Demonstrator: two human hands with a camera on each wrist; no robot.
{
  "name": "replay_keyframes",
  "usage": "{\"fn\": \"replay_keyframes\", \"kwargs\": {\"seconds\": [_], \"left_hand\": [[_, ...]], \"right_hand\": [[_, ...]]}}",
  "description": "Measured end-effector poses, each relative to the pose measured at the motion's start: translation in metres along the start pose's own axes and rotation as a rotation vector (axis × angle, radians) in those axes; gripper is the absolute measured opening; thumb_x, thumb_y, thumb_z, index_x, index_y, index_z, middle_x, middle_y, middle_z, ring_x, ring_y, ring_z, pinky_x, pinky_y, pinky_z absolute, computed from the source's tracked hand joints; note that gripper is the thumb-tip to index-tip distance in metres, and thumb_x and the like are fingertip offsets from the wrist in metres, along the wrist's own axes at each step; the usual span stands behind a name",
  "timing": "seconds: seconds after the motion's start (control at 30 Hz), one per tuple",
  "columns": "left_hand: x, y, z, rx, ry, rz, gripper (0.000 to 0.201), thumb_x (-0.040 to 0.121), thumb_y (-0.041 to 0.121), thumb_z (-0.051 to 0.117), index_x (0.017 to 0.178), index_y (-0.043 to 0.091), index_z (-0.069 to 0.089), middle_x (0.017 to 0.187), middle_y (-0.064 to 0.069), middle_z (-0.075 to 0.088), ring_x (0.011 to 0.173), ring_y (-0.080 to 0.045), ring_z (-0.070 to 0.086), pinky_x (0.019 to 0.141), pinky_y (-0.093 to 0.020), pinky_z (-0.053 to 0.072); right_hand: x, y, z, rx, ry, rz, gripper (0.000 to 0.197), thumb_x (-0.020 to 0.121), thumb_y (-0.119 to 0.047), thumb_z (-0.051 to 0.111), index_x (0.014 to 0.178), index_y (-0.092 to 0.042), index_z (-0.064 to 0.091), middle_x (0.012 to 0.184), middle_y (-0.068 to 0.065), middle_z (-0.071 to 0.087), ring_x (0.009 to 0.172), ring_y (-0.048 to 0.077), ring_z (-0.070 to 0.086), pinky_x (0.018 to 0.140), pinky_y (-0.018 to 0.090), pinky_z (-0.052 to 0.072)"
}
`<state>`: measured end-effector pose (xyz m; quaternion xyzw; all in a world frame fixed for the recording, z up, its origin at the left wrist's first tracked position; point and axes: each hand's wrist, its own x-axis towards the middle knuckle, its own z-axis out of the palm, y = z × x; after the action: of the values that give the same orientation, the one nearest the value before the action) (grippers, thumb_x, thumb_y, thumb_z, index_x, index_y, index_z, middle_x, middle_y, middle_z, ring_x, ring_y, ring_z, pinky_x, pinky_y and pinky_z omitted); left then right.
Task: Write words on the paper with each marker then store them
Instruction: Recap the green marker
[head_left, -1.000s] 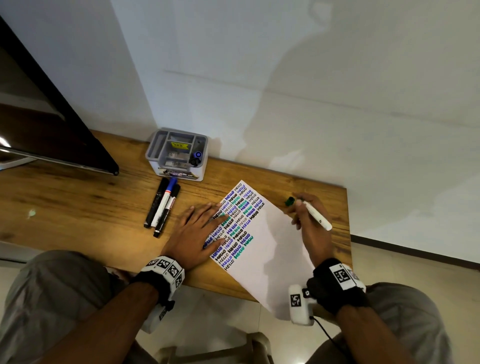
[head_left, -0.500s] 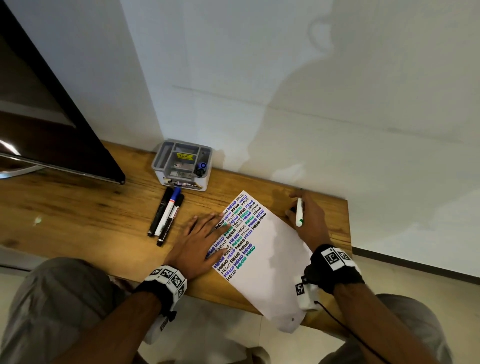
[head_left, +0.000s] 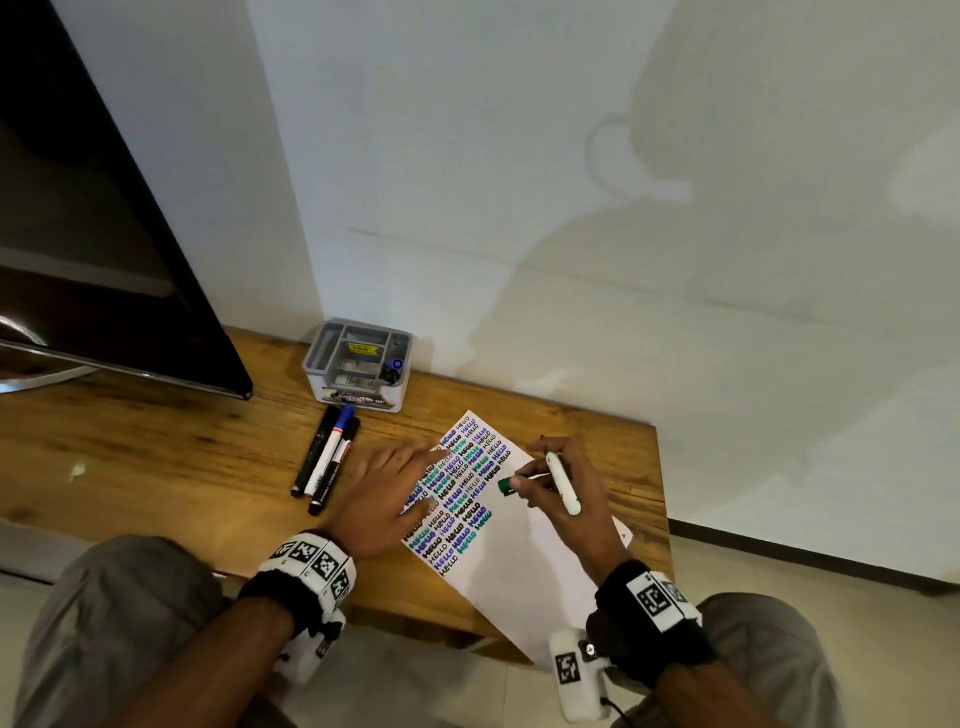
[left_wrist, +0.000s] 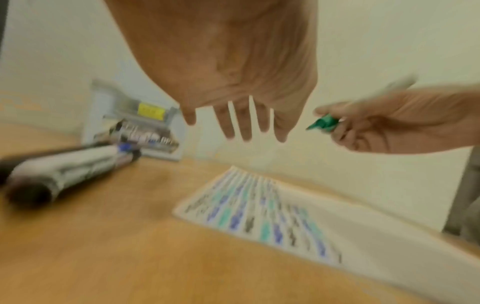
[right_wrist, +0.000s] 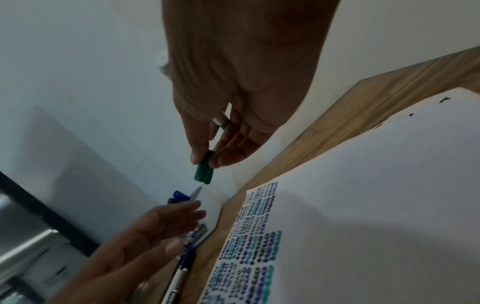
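My right hand (head_left: 515, 484) holds the green marker: its white barrel (head_left: 563, 483) lies across the fingers, and the green cap (head_left: 504, 486) is pinched at the fingertips. The right wrist view shows the cap (right_wrist: 204, 169) between thumb and fingers, and it looks separate from the barrel (right_wrist: 221, 121). My left hand (head_left: 431, 478) hovers open above the left edge of the paper (head_left: 519, 551), fingers straight and pointing at the cap (left_wrist: 323, 123). Rows of black, blue and green HELLO cover the sheet's left half. The left wrist view is blurred.
Three markers (head_left: 327, 457), two black and one blue-capped, lie side by side left of the paper. A grey organiser box (head_left: 358, 364) with a blue marker inside stands against the wall. A dark screen (head_left: 104, 260) leans at the left. The table's right edge (head_left: 660, 493) is close to my right hand.
My left hand has lifted off the paper. My right hand came in from the table's far right edge to above the sheet, and the green cap now sits at its fingertips.
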<state>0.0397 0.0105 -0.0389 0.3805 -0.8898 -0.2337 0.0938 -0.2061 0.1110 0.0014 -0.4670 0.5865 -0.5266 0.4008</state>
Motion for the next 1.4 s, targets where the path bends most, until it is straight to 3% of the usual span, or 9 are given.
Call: {"fn": "replay_keyframes", "kwargs": {"seconds": [0.13, 0.3, 0.4, 0.57, 0.77, 0.93, 1.17, 1.3, 1.4], "left_hand": [[-0.012, 0.034, -0.036, 0.028, 0.042, 0.11, 0.046, 0.098, 0.042, 0.053, 0.142, 0.036, 0.041, 0.139, 0.016, 0.052, 0.128, -0.004, 0.047, 0.113, -0.035, 0.025], [-0.038, 0.052, -0.034, -0.279, 0.197, 0.032, 0.03, 0.09, 0.053, 0.056, 0.116, 0.039, 0.057, 0.105, 0.029, 0.06, 0.099, 0.003, 0.06, 0.09, -0.039, 0.051], [-0.045, 0.057, -0.027, -0.468, 0.251, -0.025, 0.017, 0.089, 0.031, 0.072, 0.104, 0.028, 0.065, 0.093, 0.021, 0.066, 0.091, -0.004, 0.064, 0.078, -0.036, 0.055], [-0.041, 0.05, -0.024, -0.644, 0.269, -0.159, 0.017, 0.085, 0.018, 0.077, 0.097, 0.023, 0.066, 0.095, 0.011, 0.071, 0.092, -0.006, 0.066, 0.082, -0.031, 0.056], [-0.04, 0.039, -0.022, -0.828, 0.265, -0.245, 0.023, 0.081, 0.008, 0.079, 0.094, 0.023, 0.068, 0.099, 0.007, 0.073, 0.096, -0.015, 0.069, 0.089, -0.044, 0.057], [-0.04, 0.039, -0.021, -0.869, 0.282, -0.231, 0.024, 0.08, 0.006, 0.079, 0.095, 0.02, 0.068, 0.099, 0.005, 0.073, 0.095, -0.016, 0.069, 0.09, -0.046, 0.056], [-0.04, 0.044, -0.018, -0.911, 0.263, -0.166, 0.021, 0.082, 0.006, 0.077, 0.096, 0.018, 0.067, 0.099, 0.004, 0.072, 0.094, -0.016, 0.069, 0.083, -0.034, 0.057], [-0.039, 0.04, -0.016, -0.943, 0.26, -0.153, 0.02, 0.082, 0.008, 0.077, 0.097, 0.019, 0.068, 0.1, 0.0, 0.073, 0.095, -0.021, 0.07, 0.084, -0.038, 0.058], [-0.04, 0.036, -0.018, -1.052, 0.266, -0.14, 0.023, 0.077, 0.024, 0.082, 0.097, 0.023, 0.07, 0.101, -0.005, 0.073, 0.096, -0.026, 0.07, 0.086, -0.041, 0.058]], "right_hand": [[-0.009, -0.014, 0.017, 0.08, -0.071, 0.0, 0.037, 0.088, -0.004, 0.077, 0.119, -0.011, 0.058, 0.103, 0.012, 0.073, 0.097, 0.028, 0.072, 0.077, 0.035, 0.06], [-0.02, -0.028, 0.043, 0.055, -0.143, -0.05, 0.036, 0.089, -0.008, 0.077, 0.119, -0.013, 0.059, 0.107, 0.009, 0.072, 0.097, 0.03, 0.072, 0.08, 0.045, 0.063], [-0.025, -0.027, 0.052, 0.017, -0.156, -0.063, 0.034, 0.089, -0.014, 0.079, 0.118, -0.013, 0.061, 0.105, 0.009, 0.072, 0.094, 0.031, 0.072, 0.081, 0.047, 0.062], [-0.029, -0.034, 0.049, -0.001, -0.049, -0.024, 0.016, 0.1, -0.019, 0.063, 0.117, -0.021, 0.065, 0.107, 0.003, 0.075, 0.094, 0.022, 0.074, 0.076, 0.032, 0.062], [-0.033, -0.043, 0.037, 0.164, 0.008, 0.175, 0.026, 0.105, -0.025, 0.052, 0.109, -0.015, 0.076, 0.072, -0.003, 0.065, 0.071, 0.011, 0.058, 0.065, 0.025, 0.047], [-0.036, -0.041, 0.038, 0.236, -0.034, 0.17, 0.013, 0.098, -0.01, 0.063, 0.11, -0.004, 0.061, 0.096, 0.014, 0.074, 0.079, 0.02, 0.067, 0.066, 0.03, 0.055], [-0.034, -0.043, 0.048, 0.116, -0.06, 0.139, 0.015, 0.092, -0.013, 0.073, 0.103, -0.006, 0.067, 0.099, 0.006, 0.077, 0.078, 0.015, 0.072, 0.062, 0.02, 0.054], [-0.033, -0.043, 0.045, 0.134, -0.076, 0.143, 0.014, 0.092, -0.014, 0.073, 0.105, -0.007, 0.073, 0.099, 0.008, 0.078, 0.083, 0.022, 0.073, 0.066, 0.025, 0.055], [-0.032, -0.044, 0.035, 0.188, -0.121, 0.161, 0.017, 0.098, -0.015, 0.066, 0.108, -0.008, 0.077, 0.101, 0.011, 0.078, 0.083, 0.02, 0.071, 0.069, 0.028, 0.054]]}}
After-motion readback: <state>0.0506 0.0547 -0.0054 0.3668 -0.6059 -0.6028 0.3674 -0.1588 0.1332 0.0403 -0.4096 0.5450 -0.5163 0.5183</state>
